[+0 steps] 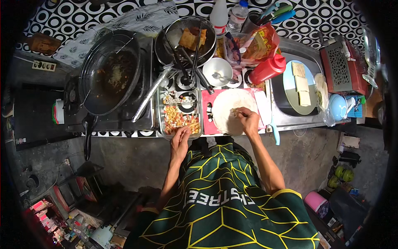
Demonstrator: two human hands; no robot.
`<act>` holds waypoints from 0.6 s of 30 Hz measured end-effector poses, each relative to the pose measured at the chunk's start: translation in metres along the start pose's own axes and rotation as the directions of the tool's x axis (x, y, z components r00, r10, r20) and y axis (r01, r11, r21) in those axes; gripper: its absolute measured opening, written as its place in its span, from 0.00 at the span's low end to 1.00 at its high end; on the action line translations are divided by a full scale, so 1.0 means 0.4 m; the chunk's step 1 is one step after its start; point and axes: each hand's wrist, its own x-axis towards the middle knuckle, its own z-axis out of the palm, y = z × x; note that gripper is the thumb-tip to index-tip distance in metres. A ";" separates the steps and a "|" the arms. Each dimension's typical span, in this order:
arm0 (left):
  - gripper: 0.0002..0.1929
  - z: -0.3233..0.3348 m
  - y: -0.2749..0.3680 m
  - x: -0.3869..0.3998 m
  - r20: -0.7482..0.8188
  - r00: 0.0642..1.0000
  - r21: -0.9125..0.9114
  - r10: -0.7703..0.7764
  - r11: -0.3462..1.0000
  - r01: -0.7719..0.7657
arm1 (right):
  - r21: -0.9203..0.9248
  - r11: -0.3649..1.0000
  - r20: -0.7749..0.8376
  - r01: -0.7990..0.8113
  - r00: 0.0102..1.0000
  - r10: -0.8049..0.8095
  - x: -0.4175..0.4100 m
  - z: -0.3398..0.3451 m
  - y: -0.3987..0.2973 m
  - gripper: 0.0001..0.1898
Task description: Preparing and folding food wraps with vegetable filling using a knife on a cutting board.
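Note:
My left hand (180, 143) is at the near rim of a rectangular glass dish (201, 116), its fingertips over the chopped filling (177, 119) of orange, red and white bits; whether they grip any is unclear. A round white wrapper sheet (228, 107) lies on a red cutting board (207, 127). Above the wrapper's right half, my right hand (248, 120) pinches a small, pale bit of food between thumb and fingers. A white rectangular block or blade (263, 105) lies on the board's right side, with a light-blue handle (275, 133) beside it at the counter edge.
A large wok (110, 77) with oil stands on the stove at left. Behind the dish, a strainer with fried pieces (192, 39) rests over a pan, beside metal tongs (152, 93). A white bowl (217, 71), a red squeeze bottle (267, 69) and an oval plate with folded wrappers (301, 84) stand rightward.

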 end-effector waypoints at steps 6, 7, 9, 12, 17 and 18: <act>0.14 0.025 0.002 -0.014 -0.094 0.995 -0.045 0.015 0.999 -0.019 | -0.198 0.964 0.055 0.180 0.984 -0.172 0.021 -0.006 -0.056 0.07; 0.14 0.024 0.007 -0.016 -0.099 0.995 -0.048 0.016 0.999 -0.021 | -0.199 0.963 0.059 0.184 0.983 -0.176 0.025 -0.010 -0.046 0.07; 0.14 0.015 0.012 -0.030 -0.116 0.993 -0.113 0.013 0.993 -0.026 | -0.071 0.997 -0.028 -0.043 0.999 0.041 0.018 -0.013 -0.049 0.05; 0.14 -0.022 0.006 -0.038 -0.186 0.982 -0.175 -0.018 0.984 -0.015 | 0.410 0.879 0.155 -0.245 0.968 0.197 0.016 0.006 -0.077 0.08; 0.14 -0.070 -0.004 -0.025 -0.213 0.977 -0.251 -0.027 0.968 -0.028 | 0.538 0.647 0.510 -0.540 0.820 0.260 -0.059 0.185 -0.184 0.16; 0.16 -0.075 0.001 -0.019 -0.199 0.980 -0.233 -0.011 0.972 -0.036 | 0.512 0.669 0.502 -0.540 0.819 0.277 -0.070 0.250 -0.228 0.16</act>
